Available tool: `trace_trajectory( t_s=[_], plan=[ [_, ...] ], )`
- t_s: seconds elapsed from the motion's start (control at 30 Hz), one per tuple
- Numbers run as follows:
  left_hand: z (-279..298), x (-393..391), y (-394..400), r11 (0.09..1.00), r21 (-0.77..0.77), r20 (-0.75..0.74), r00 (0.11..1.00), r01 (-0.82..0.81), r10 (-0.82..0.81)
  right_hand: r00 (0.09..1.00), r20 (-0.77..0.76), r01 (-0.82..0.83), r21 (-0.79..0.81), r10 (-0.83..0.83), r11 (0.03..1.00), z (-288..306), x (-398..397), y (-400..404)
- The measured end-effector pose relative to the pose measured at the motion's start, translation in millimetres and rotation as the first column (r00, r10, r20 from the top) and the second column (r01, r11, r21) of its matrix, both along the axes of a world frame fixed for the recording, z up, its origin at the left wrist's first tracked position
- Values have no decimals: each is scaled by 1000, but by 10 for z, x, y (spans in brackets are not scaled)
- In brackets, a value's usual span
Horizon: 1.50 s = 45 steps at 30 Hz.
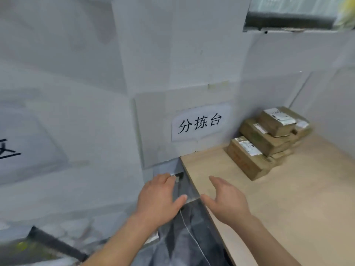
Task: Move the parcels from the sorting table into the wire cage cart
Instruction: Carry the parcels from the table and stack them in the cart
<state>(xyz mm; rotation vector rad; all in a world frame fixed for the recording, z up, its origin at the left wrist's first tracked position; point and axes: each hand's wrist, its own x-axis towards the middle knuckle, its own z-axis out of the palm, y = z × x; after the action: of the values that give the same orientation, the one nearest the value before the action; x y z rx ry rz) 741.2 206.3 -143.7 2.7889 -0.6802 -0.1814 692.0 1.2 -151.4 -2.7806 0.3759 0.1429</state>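
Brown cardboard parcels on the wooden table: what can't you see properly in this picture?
Head view only:
- Brown cardboard parcels: stacked, lower ones hidden by upper ones, so no count; white labels too blurred to read.
- Wire cage cart: not in view.
- Pale wooden sorting table: cut off by the right and bottom edges.
- Left hand and right hand: motion-blurred, holding nothing.

1. The whole head view is smeared with motion blur, so edges everywhere are soft.
2. The labels [249, 147] on the parcels [267, 141] at centre right are too blurred and small to read.
3. The lower boxes of that stack are partly covered by the upper ones.
4. A sheet with black strokes [9, 150] at far left is cut by the frame edge.
5. The sorting table [297, 198] runs off the right and bottom edges.
6. Both forearms leave the frame at the bottom.
7. The dark bar [57, 244] at lower left is too blurred to identify.
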Motion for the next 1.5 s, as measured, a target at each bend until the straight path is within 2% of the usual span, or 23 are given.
trace_trajectory(
  t_s=[0.17,0.37,0.67,0.83,1.1,1.3,1.5],
  plan=[
    [-100,561,-522,988,-30,-5,988,151,-151,983,45,181,5,-181,984,-57,158,-453],
    [-153,975,-1248,966,-17,-56,965,257,-258,932,11,361,2,-361,933,-79,237,-1095],
    [74,1458,-2524,958,-11,-57,956,287,-287,883,73,463,40,-465,886,72,676,-2304],
    [259,1704,-3299,962,-46,-85,959,268,-271,860,129,493,48,-494,869,171,974,-3027],
    [199,2010,-4220,965,-230,-237,954,127,-182,827,259,482,130,-499,867,102,1562,-3880],
    [91,2077,-4523,940,-338,-310,939,41,-152,840,237,465,146,-487,873,-52,1949,-4103],
    [-38,2128,-4559,885,-462,-406,901,-60,-151,768,315,503,242,-558,829,-157,1952,-4033]
  ],
)
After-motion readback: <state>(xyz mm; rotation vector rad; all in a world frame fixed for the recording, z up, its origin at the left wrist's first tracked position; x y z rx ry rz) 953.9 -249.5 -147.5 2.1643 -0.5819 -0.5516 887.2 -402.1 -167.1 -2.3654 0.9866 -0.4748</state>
